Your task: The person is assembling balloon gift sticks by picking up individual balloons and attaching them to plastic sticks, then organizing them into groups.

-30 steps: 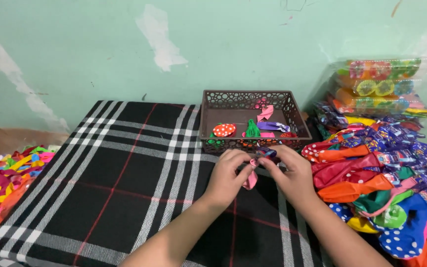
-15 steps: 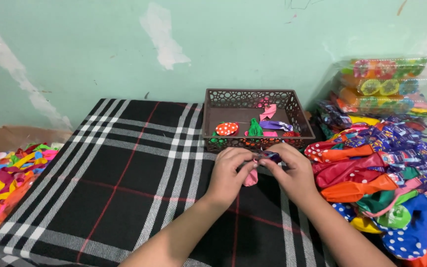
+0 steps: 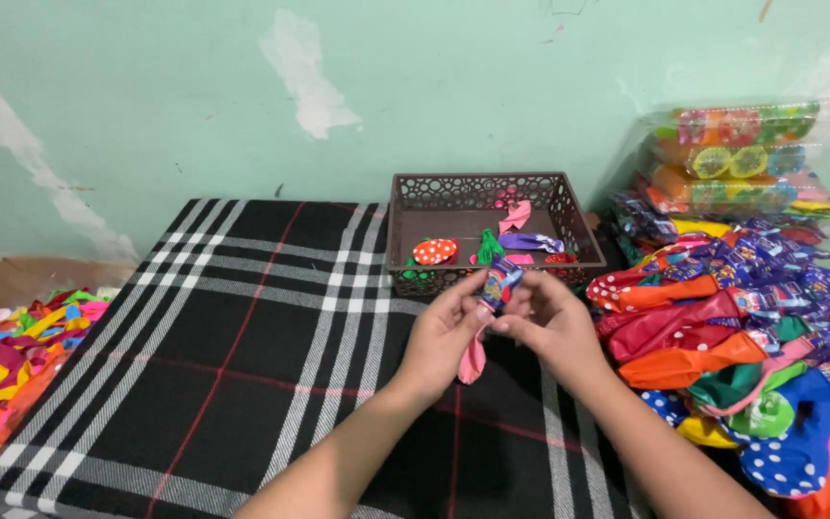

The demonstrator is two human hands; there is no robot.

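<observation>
Mostly the frame was a bench (image 3: 194, 384) under a black plaid cloth with white and red stripes, set against a pale green wall (image 3: 194, 96) with chipped patches. Cloth's left half lay bare, so open room sat there and in front of the arms; far edge met the wall, left edge dropped off beside a loose heap of balloons (image 3: 7, 356). Right side was crowded: a big pile of balloons (image 3: 742, 346), orange, red, blue dotted, spilling to the cloth edge, with clear packets of coloured goods (image 3: 742, 154) stacked behind it against the wall. A brown perforated basket (image 3: 453, 192) stood at the far middle of the cloth, just past the hands, holding a few balloons, one red dotted, one green, one pink, one purple.

Both hands met near the basket's front wall. Left hand (image 3: 444, 332) and right hand (image 3: 549, 322) were each pinched shut on a small pink balloon (image 3: 473, 360); fingertips gripped a small printed wrapper (image 3: 500, 284) at the balloon's upper end, tail hanging down between the wrists above the cloth.

Versus half a second earlier: hands had lifted slightly and turned, so the wrapper stood upright and showed more clearly; the pink tail hung lower. Basket and piles had not moved.
</observation>
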